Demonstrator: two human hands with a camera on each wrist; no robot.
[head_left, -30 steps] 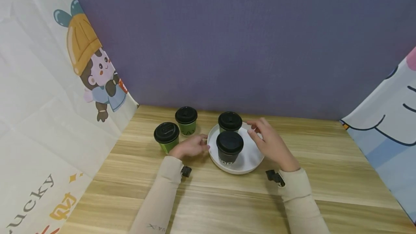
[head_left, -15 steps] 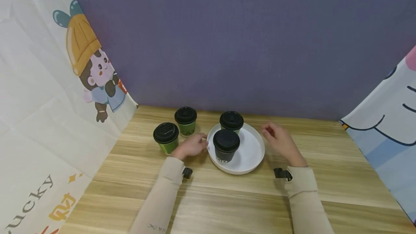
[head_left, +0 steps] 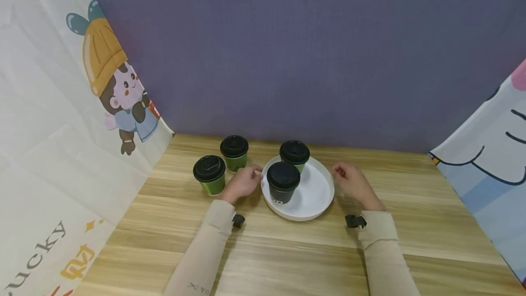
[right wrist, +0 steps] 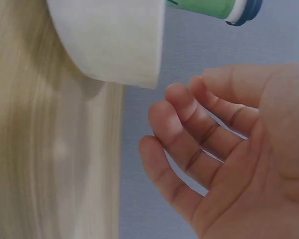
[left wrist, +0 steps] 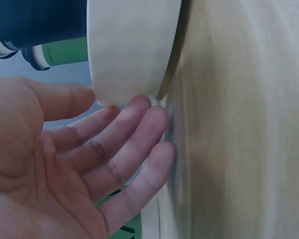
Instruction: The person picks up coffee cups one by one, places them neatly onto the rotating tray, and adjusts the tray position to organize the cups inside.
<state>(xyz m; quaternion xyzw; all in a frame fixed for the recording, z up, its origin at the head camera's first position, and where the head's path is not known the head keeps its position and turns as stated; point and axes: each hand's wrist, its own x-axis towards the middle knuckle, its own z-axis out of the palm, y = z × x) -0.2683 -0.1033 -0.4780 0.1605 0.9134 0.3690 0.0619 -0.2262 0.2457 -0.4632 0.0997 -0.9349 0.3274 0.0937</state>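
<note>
A white round plate [head_left: 314, 200] with a raised rim sits on the table. On it stand a dark lidded paper coffee cup [head_left: 282, 191] in front and a green lidded coffee cup [head_left: 294, 152] behind. My left hand [head_left: 243, 182] holds the plate's left side, thumb at the rim and fingertips at the lower wall in the left wrist view. Loosely bent, my right hand [head_left: 354, 184] hovers beside the plate's right edge, holding nothing. A small gap separates its fingertips [right wrist: 164, 122] from the plate wall in the right wrist view.
Left of the plate stand two more green cups with black lids, one nearer [head_left: 211, 184] and one farther back [head_left: 235, 159]. A purple-grey panel [head_left: 267, 58] rises behind the wooden table [head_left: 287, 255]. Printed cloths hang at left [head_left: 41, 159] and right [head_left: 493, 182].
The plate has turned clockwise: its front cup shifted left, its rear cup right. My left hand slid slightly away along with the rim. My right hand drew back from the far rim to the right side.
</note>
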